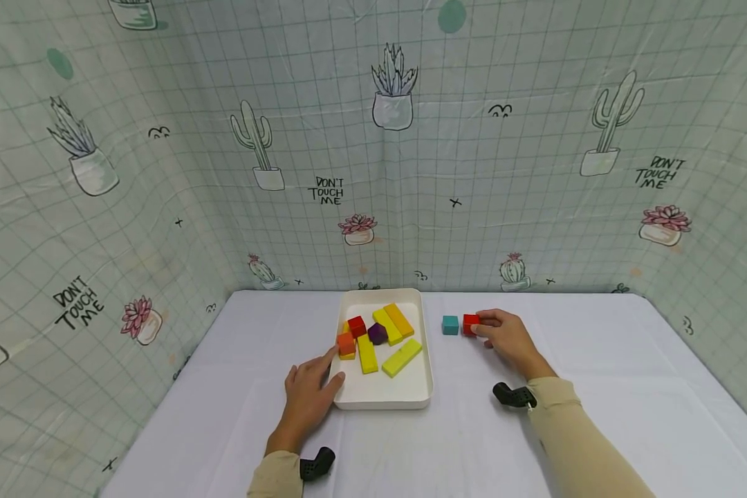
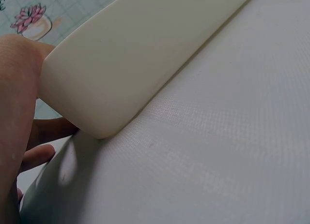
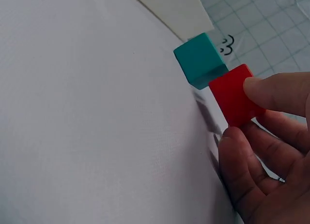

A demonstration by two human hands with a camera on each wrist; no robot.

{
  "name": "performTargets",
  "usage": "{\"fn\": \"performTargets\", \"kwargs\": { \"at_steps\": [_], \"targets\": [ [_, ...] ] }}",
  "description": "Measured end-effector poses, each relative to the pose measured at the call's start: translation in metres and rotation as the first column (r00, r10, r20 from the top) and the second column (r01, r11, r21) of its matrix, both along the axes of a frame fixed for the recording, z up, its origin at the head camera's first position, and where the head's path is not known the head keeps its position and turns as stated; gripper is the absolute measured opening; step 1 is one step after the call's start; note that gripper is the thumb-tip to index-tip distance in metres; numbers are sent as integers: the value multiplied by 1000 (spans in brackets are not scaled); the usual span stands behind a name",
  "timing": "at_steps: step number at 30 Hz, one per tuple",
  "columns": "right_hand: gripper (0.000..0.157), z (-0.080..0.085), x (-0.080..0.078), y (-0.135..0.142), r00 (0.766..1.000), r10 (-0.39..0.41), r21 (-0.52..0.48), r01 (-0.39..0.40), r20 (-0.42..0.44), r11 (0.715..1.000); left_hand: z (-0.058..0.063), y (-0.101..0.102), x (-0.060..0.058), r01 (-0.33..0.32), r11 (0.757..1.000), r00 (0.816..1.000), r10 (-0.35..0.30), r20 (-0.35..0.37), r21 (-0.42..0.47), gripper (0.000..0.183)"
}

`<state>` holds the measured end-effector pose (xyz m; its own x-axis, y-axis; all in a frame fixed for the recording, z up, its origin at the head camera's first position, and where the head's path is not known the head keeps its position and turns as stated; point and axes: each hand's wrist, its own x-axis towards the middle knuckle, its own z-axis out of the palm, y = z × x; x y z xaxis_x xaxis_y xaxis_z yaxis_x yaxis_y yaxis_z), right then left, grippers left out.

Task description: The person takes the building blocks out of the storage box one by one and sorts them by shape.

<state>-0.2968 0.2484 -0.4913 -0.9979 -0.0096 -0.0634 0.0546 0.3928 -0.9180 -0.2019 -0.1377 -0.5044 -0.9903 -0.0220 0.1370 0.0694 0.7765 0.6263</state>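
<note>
My right hand (image 1: 507,339) pinches a red cube (image 3: 235,96) between thumb and fingers. Close beside it stands a teal cube (image 1: 450,325) on the white table; in the right wrist view the teal cube (image 3: 200,61) appears almost corner to corner with the red one. My left hand (image 1: 311,391) holds the left side of a white tray (image 1: 382,395), its thumb over the rim and its other fingers outside. Seen from the left wrist, the tray's wall (image 2: 111,64) hides part of the hand.
Inside the tray lie several yellow blocks (image 1: 402,357), a red cube (image 1: 357,326), an orange cube (image 1: 346,344) and a dark purple block (image 1: 377,333). A patterned cloth (image 1: 398,159) hangs behind the table (image 1: 460,449) and at both sides.
</note>
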Motion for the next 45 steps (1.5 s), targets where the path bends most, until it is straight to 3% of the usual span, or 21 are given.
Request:
{"fn": "performTargets", "kwargs": {
  "at_steps": [11,20,45],
  "targets": [
    [46,1,-8,2,1000,21,51,-22,11,998,2,4,-2,-14,1000,1000,14,13,-6,56],
    [45,1,-13,1,999,39,85,-36,-33,996,4,5,-6,-7,1000,1000,7,2,-9,56],
    [45,-3,-10,-4,997,48,139,-40,-55,989,1,3,-4,-15,1000,1000,15,15,-3,56]
  ]
}}
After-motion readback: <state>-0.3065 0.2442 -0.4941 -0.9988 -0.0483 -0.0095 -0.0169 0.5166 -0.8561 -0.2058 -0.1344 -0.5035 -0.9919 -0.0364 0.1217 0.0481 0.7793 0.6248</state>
